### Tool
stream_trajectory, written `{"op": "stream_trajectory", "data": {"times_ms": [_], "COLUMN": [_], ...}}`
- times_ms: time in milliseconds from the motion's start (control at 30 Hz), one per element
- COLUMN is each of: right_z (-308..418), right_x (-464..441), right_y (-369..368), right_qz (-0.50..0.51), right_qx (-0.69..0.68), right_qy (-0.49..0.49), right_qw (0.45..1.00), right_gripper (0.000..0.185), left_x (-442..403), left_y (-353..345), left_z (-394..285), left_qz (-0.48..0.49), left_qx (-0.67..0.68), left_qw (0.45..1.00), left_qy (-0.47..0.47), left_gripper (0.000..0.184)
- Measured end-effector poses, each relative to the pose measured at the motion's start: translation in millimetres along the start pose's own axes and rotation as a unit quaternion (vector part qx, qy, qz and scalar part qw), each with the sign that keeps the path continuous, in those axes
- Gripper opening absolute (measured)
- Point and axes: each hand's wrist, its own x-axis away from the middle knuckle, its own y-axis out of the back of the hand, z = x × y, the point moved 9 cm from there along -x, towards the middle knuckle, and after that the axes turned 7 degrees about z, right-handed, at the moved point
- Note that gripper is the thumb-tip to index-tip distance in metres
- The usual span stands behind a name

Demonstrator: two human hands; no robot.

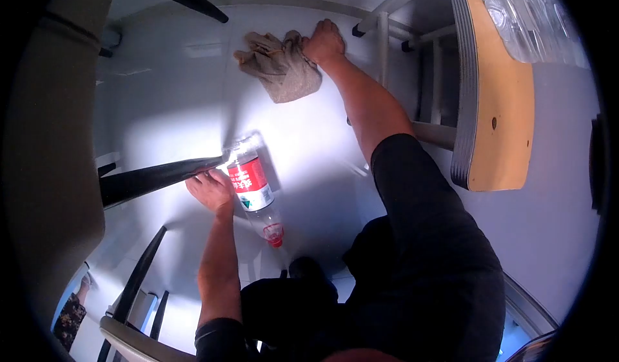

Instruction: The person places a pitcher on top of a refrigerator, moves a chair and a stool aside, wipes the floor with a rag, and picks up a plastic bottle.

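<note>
A crumpled grey-brown cloth (290,71) lies on the pale floor. At its far right edge, my right hand (324,42) is closed with the fingers curled down against the fabric. Nearer to me, my left hand (211,191) is low by the floor, its bent fingers slightly apart beside the tip of a black chair leg (161,178). Whether the fingertips touch that leg or the floor is hard to see. Just right of this hand a clear plastic bottle (251,184) lies on its side, with a red and white label and its red cap towards me.
On the right, a stool or bench with a wooden edge (496,123) and pale legs carries clear plastic packaging (529,20). A dark chair (51,136) fills the left side. More black legs (138,275) stand at lower left, near part of another person (71,313).
</note>
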Motion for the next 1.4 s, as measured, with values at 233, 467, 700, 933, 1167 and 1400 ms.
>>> {"op": "stream_trajectory", "data": {"times_ms": [233,467,700,933,1167,1400], "right_z": [2,2,56,48,10,-18], "right_x": [8,19,70,117,129,153], "right_y": [-7,-10,11,-14,-116,-106], "right_qz": [-0.071,0.040,0.118,0.041,0.011,0.066], "right_qx": [0.078,0.012,0.169,-0.072,-0.045,-0.038], "right_qy": [0.040,0.009,0.084,0.010,0.245,0.055], "right_qw": [0.994,0.999,0.975,0.997,0.969,0.996], "right_gripper": [0.063,0.066,0.049,0.058,0.052,0.062], "left_x": [2,1,3,-3,23,12], "left_y": [-2,8,1,15,-41,-45], "left_z": [0,-6,0,-11,27,17], "left_qz": [0.003,-0.022,-0.015,-0.001,0.011,0.119], "left_qx": [-0.019,0.007,0.006,0.040,0.060,-0.013], "left_qw": [1.000,1.000,1.000,0.999,0.993,0.988], "left_qy": [0.007,-0.005,0.002,0.002,0.096,0.095], "left_gripper": [0.039,0.037,0.037,0.032,0.042,0.058]}}
